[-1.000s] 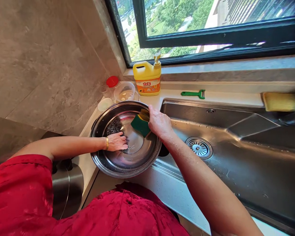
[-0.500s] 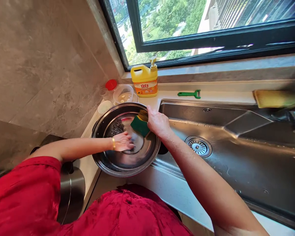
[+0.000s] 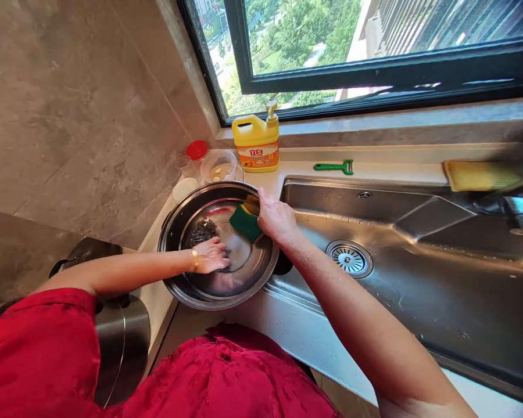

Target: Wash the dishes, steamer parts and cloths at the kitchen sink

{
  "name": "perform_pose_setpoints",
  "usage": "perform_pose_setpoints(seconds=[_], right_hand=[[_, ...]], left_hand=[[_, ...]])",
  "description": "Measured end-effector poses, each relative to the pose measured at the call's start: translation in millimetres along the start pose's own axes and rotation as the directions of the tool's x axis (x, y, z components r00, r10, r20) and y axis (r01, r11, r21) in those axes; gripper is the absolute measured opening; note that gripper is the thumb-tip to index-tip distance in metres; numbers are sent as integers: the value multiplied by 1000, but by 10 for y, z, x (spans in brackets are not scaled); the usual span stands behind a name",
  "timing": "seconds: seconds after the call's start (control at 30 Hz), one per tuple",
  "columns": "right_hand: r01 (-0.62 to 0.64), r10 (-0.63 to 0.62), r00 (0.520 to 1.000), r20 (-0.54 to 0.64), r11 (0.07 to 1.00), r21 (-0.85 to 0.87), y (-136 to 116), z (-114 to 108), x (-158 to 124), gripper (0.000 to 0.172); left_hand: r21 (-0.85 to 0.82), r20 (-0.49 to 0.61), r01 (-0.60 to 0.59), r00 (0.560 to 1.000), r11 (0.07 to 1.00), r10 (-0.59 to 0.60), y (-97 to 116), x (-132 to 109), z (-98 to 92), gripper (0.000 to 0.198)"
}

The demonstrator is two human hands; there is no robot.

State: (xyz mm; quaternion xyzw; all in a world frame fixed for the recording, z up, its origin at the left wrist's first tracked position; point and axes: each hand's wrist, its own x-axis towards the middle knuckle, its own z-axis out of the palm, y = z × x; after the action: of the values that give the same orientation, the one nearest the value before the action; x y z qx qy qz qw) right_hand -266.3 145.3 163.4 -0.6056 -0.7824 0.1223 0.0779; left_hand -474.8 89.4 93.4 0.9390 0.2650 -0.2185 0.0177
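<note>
A wide stainless steel pot point(image 3: 187, 290) sits tilted on the counter's corner at the sink's left edge. My right hand point(image 3: 276, 220) grips its right rim, thumb on top and the other fingers partly hidden. Inside the pot, my left hand point(image 3: 210, 256), with a gold bracelet at the wrist, reaches to the bottom with fingers stretched out. Just above that hand lies a steel wool scrubber point(image 3: 203, 231). A green and yellow sponge point(image 3: 246, 223) rests against the inner right wall, beside my right hand.
A steel sink point(image 3: 396, 261) with a drain strainer point(image 3: 349, 259) lies to the right. Along the back stand a yellow detergent bottle point(image 3: 256, 145), a clear plastic tub point(image 3: 218, 165) and a red-lidded jar point(image 3: 197, 150). A green peeler point(image 3: 333, 167) and yellow sponge cloth point(image 3: 479, 176) lie behind the sink.
My left hand has slid slightly left across the pot's bottom. The pot and my right hand sit a little further left in view; the right hand keeps its hold.
</note>
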Motion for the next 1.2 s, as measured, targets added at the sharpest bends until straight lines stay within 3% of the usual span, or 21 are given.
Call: perform_pose_setpoints(seconds=[0.13,0.57,0.73,0.87,1.0,1.2], right_hand=[[2,-2,1000,13,1000,-2,-65,18,7,47],[0,1,1000,19,999,-37,-102,44,49,50],[10,-9,999,38,1000,-28,-117,40,55,51],[8,-6,999,35,999,-37,-112,48,61,51],[9,-8,999,50,999,-32,-108,45,56,52],[-32,33,999,32,999,-29,-121,11,18,52]], left_hand=[[-1,67,-6,998,1000,6,-50,-31,-8,14],[-49,12,115,993,992,-114,-75,32,48,10],[-87,-11,64,998,994,-65,-40,-80,101,16],[-120,-5,135,991,984,-137,-7,76,66,15],[-167,2,119,993,979,-120,5,78,24,16],[-152,5,346,937,926,-349,-70,85,36,18]])
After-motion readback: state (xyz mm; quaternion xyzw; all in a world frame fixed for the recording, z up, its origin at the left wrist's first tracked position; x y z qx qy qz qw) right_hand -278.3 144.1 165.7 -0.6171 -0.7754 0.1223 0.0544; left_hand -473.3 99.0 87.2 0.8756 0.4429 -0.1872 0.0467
